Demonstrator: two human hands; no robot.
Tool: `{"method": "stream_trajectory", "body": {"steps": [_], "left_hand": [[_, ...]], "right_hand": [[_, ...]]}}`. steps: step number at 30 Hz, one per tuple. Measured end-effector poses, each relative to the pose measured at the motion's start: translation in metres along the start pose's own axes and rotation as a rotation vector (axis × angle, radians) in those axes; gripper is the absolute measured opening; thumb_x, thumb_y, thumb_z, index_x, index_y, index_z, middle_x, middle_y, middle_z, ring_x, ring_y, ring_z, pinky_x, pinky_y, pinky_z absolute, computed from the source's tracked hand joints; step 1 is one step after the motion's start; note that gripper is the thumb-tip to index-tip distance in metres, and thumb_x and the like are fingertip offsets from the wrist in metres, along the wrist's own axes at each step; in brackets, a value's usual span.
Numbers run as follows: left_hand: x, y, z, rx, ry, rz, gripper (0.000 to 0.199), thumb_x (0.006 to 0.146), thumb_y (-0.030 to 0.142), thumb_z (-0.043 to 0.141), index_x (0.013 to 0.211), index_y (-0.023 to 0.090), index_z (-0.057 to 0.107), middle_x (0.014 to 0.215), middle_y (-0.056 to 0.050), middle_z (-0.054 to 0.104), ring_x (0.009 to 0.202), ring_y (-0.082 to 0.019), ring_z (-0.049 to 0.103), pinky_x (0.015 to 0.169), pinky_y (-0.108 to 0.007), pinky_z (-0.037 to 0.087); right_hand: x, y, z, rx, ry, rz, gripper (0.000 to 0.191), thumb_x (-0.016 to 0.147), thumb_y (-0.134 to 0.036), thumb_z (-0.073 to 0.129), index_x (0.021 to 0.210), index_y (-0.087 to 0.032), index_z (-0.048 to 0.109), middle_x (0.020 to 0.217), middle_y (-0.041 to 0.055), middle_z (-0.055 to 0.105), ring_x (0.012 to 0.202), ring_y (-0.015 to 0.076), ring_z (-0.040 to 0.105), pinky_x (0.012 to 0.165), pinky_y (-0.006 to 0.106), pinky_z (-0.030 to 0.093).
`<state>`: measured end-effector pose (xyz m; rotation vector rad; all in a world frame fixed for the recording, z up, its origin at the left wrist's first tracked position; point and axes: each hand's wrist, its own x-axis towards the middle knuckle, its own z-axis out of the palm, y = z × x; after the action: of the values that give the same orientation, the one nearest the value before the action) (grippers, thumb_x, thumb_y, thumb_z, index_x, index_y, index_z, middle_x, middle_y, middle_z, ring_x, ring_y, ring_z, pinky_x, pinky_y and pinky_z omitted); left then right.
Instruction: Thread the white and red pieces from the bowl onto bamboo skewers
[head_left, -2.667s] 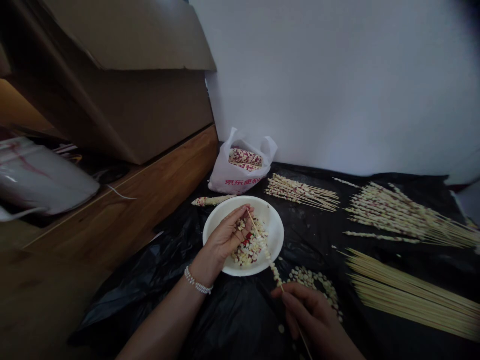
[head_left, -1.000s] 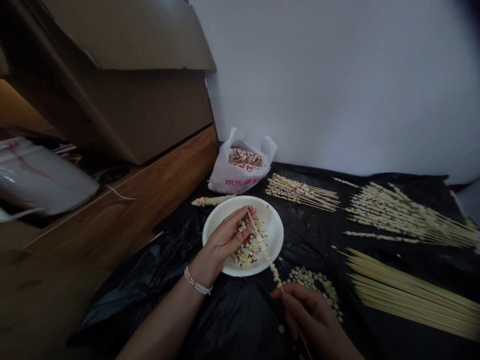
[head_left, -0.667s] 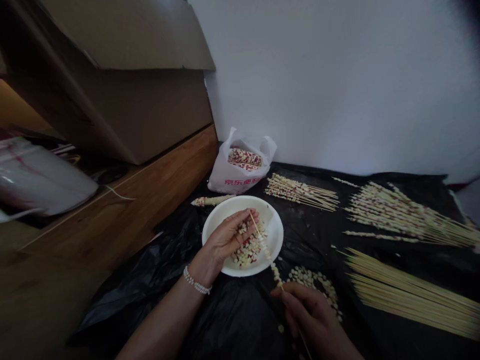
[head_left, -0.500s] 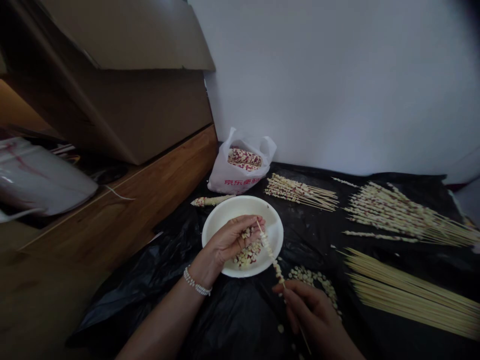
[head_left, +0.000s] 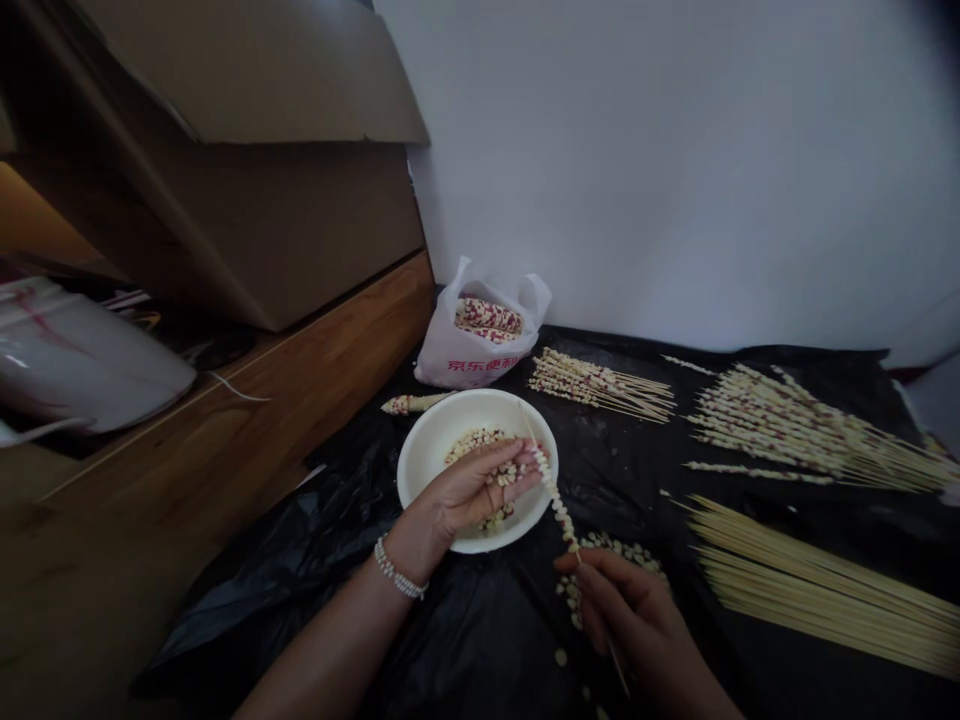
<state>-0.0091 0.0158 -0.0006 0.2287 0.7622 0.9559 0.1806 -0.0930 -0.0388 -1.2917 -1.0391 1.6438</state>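
Observation:
A thin skewer [head_left: 559, 510] threaded with pale and dark red corn kernels slants between my hands, its bare tip pointing up. My right hand [head_left: 626, 600] pinches its lower part below the kernels. My left hand [head_left: 480, 485], with a beaded bracelet at the wrist, is over the white bowl [head_left: 420, 450], its fingers curved around loose kernels and its fingertips at the upper part of the skewer. More loose kernels [head_left: 476, 440] lie in the bowl, partly hidden by my left hand.
A white plastic bag [head_left: 469, 365] holds corn cobs behind the bowl, beside a partly stripped cob [head_left: 412, 403]. Kernel skewers [head_left: 765, 425] and bare skewers [head_left: 817, 590] lie at right on black plastic sheeting [head_left: 465, 640]. Loose kernels [head_left: 622, 550] lie near my right hand. A cardboard box [head_left: 300, 220] stands at left.
The bowl has shifted slightly left. Both hands and the skewer have moved a little right, and more bare tip shows above the kernels. Kernels in the bowl's back part are now visible.

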Motion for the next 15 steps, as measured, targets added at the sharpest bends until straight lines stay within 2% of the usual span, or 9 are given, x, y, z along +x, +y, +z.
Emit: {"method": "stream_trajectory", "body": {"steps": [3, 5, 7, 9, 12, 15], "left_hand": [[0.004, 0.011, 0.001, -0.208, 0.016, 0.019, 0.054, 0.082, -0.014, 0.044, 0.126, 0.014, 0.061, 0.096, -0.009, 0.075, 0.089, -0.017, 0.074, 0.075, -0.023, 0.06], [0.004, 0.022, 0.001, -0.27, 0.036, 0.058, 0.048, 0.088, -0.008, 0.04, 0.129, 0.012, 0.057, 0.093, -0.009, 0.074, 0.086, -0.014, 0.074, 0.075, -0.019, 0.06], [0.003, 0.032, -0.001, -0.402, 0.063, 0.069, 0.039, 0.094, 0.001, 0.04, 0.128, 0.009, 0.057, 0.089, -0.01, 0.074, 0.079, -0.014, 0.075, 0.073, -0.02, 0.061], [0.003, 0.038, -0.004, -0.464, 0.03, 0.071, 0.032, 0.097, 0.011, 0.043, 0.125, 0.01, 0.058, 0.088, -0.01, 0.074, 0.077, -0.016, 0.074, 0.07, -0.022, 0.061], [0.004, 0.038, -0.008, -0.403, 0.018, 0.034, 0.034, 0.098, 0.017, 0.04, 0.127, 0.009, 0.057, 0.094, -0.014, 0.075, 0.086, -0.021, 0.075, 0.07, -0.027, 0.063], [0.008, 0.031, -0.01, -0.295, 0.043, -0.045, 0.041, 0.098, 0.013, 0.036, 0.135, 0.007, 0.051, 0.103, -0.018, 0.074, 0.097, -0.024, 0.074, 0.08, -0.033, 0.062]], "right_hand": [[0.0, 0.001, -0.002, -0.002, 0.003, -0.007, 0.055, 0.081, -0.067, 0.065, 0.096, -0.015, 0.074, 0.042, -0.0067, 0.047, 0.043, 0.0105, 0.036, 0.047, 0.022, 0.022], [0.0, 0.001, -0.003, -0.024, -0.014, -0.008, 0.055, 0.081, -0.068, 0.064, 0.095, -0.015, 0.075, 0.043, -0.0062, 0.048, 0.043, 0.01, 0.036, 0.046, 0.022, 0.022], [0.001, 0.003, -0.003, -0.028, -0.029, -0.002, 0.057, 0.081, -0.069, 0.064, 0.095, -0.015, 0.075, 0.042, -0.0069, 0.046, 0.041, 0.0093, 0.033, 0.045, 0.022, 0.021], [0.002, 0.004, -0.002, -0.028, -0.039, 0.011, 0.059, 0.08, -0.071, 0.063, 0.096, -0.015, 0.075, 0.042, -0.0074, 0.045, 0.04, 0.0089, 0.031, 0.044, 0.022, 0.02], [0.002, 0.005, -0.002, -0.03, -0.041, 0.018, 0.059, 0.08, -0.072, 0.063, 0.096, -0.016, 0.075, 0.042, -0.0072, 0.046, 0.041, 0.0091, 0.033, 0.044, 0.022, 0.02], [0.0, 0.002, 0.0, -0.045, -0.033, 0.005, 0.06, 0.078, -0.073, 0.064, 0.092, -0.016, 0.075, 0.041, -0.0064, 0.046, 0.042, 0.0099, 0.036, 0.046, 0.023, 0.022]]}}
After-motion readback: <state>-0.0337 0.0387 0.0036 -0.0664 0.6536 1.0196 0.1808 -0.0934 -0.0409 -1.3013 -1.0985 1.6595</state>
